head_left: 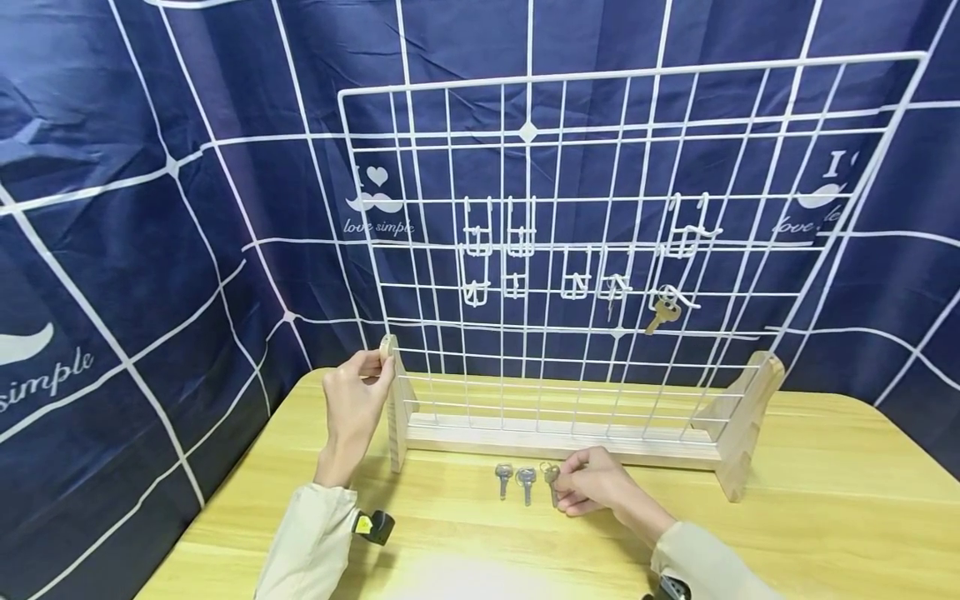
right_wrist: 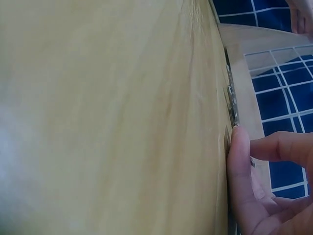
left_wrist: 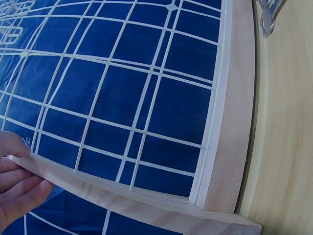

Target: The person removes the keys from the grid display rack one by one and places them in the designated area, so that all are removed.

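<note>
Left hand, left of centre in the head view, grips the top of the left wooden end piece of a stand; in the left wrist view its thumb and fingers lie on either side of that wood, at the lower left. Right hand, at lower centre right of the head view, pinches the right key between thumb and finger, though its fingers partly cover it.

Just left of that key, in a row on the table, lie the middle key and the left key, both silver, bows toward the stand. Behind them runs the base board, with the right wooden end piece at the right of the frame.

White wire grid rises from the stand through the upper centre and right. White hooks hang on it in two rows across the middle. A brass-coloured key dangles from the lower right hook; another key hangs just left of it. Navy curtain with white lines fills the background.
</note>
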`<state>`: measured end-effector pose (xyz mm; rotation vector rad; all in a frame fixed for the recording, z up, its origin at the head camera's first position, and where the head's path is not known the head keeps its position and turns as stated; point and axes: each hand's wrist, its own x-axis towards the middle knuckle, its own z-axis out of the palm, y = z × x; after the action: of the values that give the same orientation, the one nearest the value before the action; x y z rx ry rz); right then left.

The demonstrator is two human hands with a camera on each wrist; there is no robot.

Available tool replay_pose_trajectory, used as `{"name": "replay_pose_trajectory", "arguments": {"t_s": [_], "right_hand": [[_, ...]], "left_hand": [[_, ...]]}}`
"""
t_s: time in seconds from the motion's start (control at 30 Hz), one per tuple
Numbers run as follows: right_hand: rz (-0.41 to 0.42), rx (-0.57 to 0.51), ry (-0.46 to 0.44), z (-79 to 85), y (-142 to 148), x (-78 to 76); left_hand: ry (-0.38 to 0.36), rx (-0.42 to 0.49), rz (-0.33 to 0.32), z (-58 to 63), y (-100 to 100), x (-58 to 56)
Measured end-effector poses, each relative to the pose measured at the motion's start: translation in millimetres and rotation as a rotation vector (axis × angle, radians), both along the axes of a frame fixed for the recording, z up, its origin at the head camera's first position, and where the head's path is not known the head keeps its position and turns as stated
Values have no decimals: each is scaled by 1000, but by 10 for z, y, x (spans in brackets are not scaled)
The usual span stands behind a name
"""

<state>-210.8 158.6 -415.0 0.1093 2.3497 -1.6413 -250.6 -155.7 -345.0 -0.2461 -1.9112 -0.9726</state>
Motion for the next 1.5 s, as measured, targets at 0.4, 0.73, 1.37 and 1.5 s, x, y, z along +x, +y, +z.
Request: {"name": "replay_pose_trajectory", "arguments": {"t_s": [0.4,0.73,1.37,1.5], "right_hand": [[8,-8,-4,-7,-25,4],[10,-19,-13,-17,10,39],[45,139,106,25,-199,17],[68,235,145,30,-208,18]], "left_hand": [[-6,-10,16,-6,-1,3],[-7,-14,12,-24,9,4],[-3,-3,5,-10,6,18],[-4,-2,0,0,15,16]]}}
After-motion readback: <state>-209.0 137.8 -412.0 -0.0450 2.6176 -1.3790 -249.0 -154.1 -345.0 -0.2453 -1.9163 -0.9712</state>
